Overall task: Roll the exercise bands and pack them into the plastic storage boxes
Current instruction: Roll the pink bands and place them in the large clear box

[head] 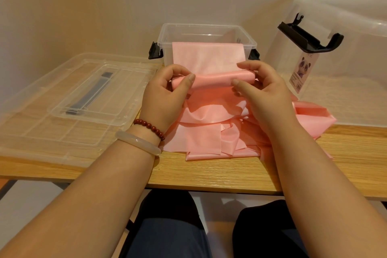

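While you sit at the wooden desk (209, 176), your left hand (165, 98) and right hand (266, 94) each close their grip on one end of a partly rolled pink exercise band (213, 79). You hold the roll just in front of the open clear storage box (207, 27), and the band's flat length runs up over the box's front wall. A loose pink heap (209, 132) lies on the desk in front of the box. A clear lid (73, 98) lies left of the box, and a second clear container (284, 56) stands to its right.

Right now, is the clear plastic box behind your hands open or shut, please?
Open: nothing covers the clear plastic box; a pink exercise band drapes over its rim.
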